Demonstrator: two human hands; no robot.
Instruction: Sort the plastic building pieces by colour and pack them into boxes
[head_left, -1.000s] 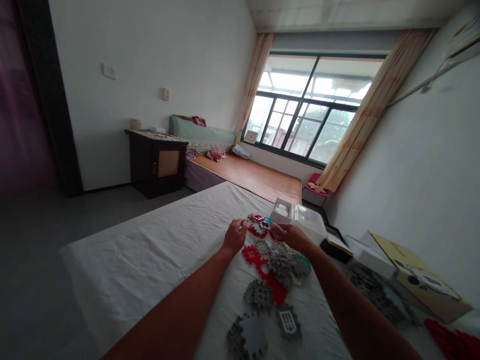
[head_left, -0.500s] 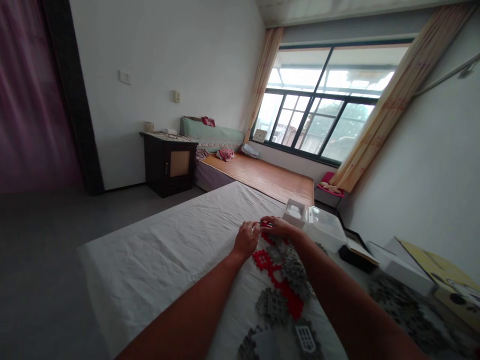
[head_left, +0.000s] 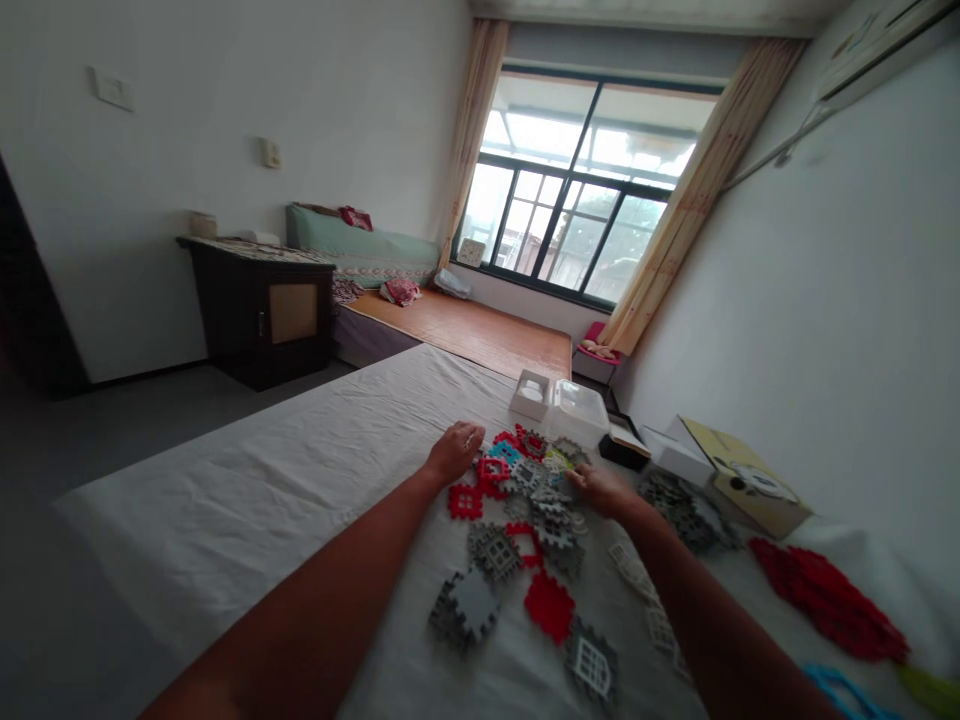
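Flat notched plastic building pieces lie in a loose heap on the white sheet. My left hand (head_left: 454,452) is at the heap's left edge with its fingers curled together; what they hold, if anything, is hidden. Close beside it lie a blue piece (head_left: 504,453) and a red window piece (head_left: 493,471). On the other side, my right hand (head_left: 602,490) reaches in with fingers closed near a yellow-green piece (head_left: 556,461); I cannot make out what is in them. Nearer to me are a grey piece (head_left: 475,602), a solid red piece (head_left: 550,606) and a grey piece with a white window (head_left: 592,662).
A white box (head_left: 531,394) and a clear plastic bin (head_left: 579,412) stand beyond the heap. To the right are a black box (head_left: 625,444), a yellow box (head_left: 739,475), stacked grey pieces (head_left: 686,510) and a red pile (head_left: 829,600).
My hands have moved apart from around a red piece, left hand to the heap's left, right hand to its right side. The view has swung rightward, showing more of the right side.
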